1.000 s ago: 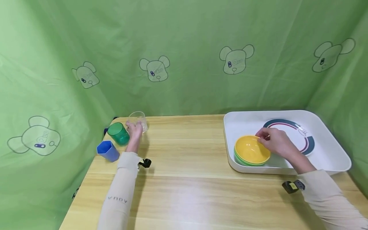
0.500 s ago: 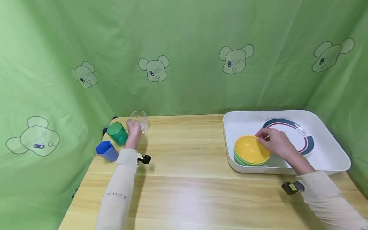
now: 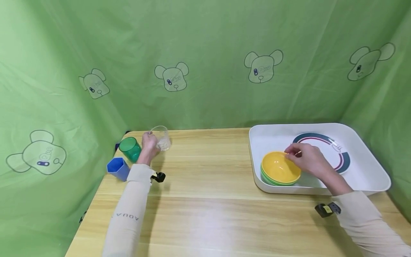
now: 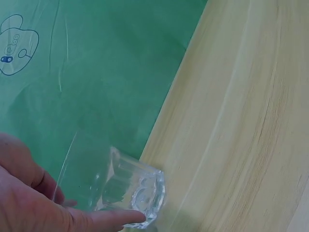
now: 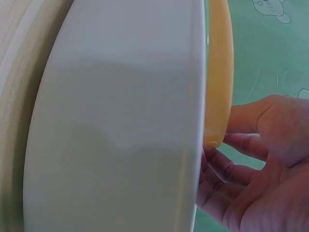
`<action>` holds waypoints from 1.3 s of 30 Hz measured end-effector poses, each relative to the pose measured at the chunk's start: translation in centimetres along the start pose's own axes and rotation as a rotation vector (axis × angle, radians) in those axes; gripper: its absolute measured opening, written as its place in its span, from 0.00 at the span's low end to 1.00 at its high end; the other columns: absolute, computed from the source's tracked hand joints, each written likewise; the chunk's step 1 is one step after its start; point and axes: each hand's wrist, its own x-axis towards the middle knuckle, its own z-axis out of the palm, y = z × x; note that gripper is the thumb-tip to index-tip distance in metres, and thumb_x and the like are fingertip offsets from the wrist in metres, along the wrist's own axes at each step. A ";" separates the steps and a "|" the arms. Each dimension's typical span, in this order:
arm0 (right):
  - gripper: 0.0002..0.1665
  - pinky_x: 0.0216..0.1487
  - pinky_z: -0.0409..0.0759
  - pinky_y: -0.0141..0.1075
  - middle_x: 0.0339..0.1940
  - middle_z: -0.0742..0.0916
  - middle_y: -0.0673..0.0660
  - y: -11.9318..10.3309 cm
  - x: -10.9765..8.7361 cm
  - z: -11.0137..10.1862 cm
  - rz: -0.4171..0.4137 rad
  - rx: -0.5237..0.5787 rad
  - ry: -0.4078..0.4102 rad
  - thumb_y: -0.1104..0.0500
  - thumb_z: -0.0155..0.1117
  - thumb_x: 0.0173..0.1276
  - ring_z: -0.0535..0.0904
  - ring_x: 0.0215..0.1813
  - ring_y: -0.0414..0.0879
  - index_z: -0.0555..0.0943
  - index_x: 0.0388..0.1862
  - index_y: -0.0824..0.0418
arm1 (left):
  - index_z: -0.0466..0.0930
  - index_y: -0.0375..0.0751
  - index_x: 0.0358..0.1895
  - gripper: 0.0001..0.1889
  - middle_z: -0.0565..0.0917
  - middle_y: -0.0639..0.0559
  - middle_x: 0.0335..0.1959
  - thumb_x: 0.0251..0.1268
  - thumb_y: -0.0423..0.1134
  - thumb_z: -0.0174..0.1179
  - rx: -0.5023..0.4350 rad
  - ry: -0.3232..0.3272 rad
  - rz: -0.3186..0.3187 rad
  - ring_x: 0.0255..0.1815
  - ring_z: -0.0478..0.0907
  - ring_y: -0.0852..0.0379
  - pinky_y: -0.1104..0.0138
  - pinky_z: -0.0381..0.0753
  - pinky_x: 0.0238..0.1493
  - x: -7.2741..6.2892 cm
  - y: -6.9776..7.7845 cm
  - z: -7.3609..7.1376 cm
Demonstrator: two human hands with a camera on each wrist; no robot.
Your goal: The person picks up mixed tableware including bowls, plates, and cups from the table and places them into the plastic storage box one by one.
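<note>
At the far left of the table, my left hand holds a clear drinking glass from its left side. In the left wrist view one finger lies along the wall of the glass, and other fingertips show on its far side. A green cup stands just left of that hand, with a blue hexagonal cup nearer the front. Over in the white tray, my right hand pinches the rim of a yellow bowl. This bowl sits on top of stacked green bowls.
A white plate with a teal and red border lies in the tray behind the right hand. Green curtain with bear-face prints closes off the back and both sides. The wooden table stretches between the cups and the tray.
My left hand and the clear glass have shifted a little to the right and nearer. My right hand keeps its pinch on the yellow bowl's rim, and the bowl stays put.
</note>
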 end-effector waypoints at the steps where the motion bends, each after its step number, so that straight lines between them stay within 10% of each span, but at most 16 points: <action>1: 0.10 0.40 0.83 0.44 0.34 0.86 0.59 0.0 0.0 0.0 0.000 0.000 0.002 0.64 0.72 0.67 0.81 0.41 0.58 0.85 0.43 0.69 | 0.46 0.38 0.82 0.33 0.48 0.35 0.82 0.75 0.23 0.31 0.023 -0.005 0.010 0.79 0.54 0.34 0.44 0.64 0.74 0.0 0.0 -0.1; 11: 0.14 0.46 0.85 0.52 0.39 0.87 0.61 -0.5 0.0 0.0 0.003 0.018 0.030 0.58 0.71 0.70 0.81 0.45 0.60 0.85 0.46 0.69 | 0.59 0.32 0.78 0.33 0.64 0.28 0.68 0.67 0.19 0.36 0.290 -0.018 0.096 0.46 0.76 0.42 0.45 0.85 0.54 -0.6 -0.2 -0.8; 32: 0.14 0.38 0.80 0.36 0.42 0.88 0.64 -1.9 0.6 0.1 -0.029 0.065 0.137 0.59 0.66 0.73 0.81 0.44 0.58 0.83 0.50 0.68 | 0.61 0.26 0.74 0.24 0.71 0.25 0.67 0.79 0.28 0.47 0.359 -0.133 0.186 0.68 0.71 0.31 0.42 0.83 0.54 -3.1 0.6 0.9; 39: 0.16 0.45 0.84 0.50 0.44 0.87 0.67 -2.8 1.0 0.4 -0.076 0.103 0.183 0.59 0.64 0.75 0.84 0.46 0.63 0.81 0.54 0.69 | 0.62 0.27 0.73 0.22 0.74 0.26 0.66 0.81 0.30 0.41 0.358 -0.196 0.231 0.66 0.73 0.32 0.43 0.84 0.52 -4.3 0.9 2.2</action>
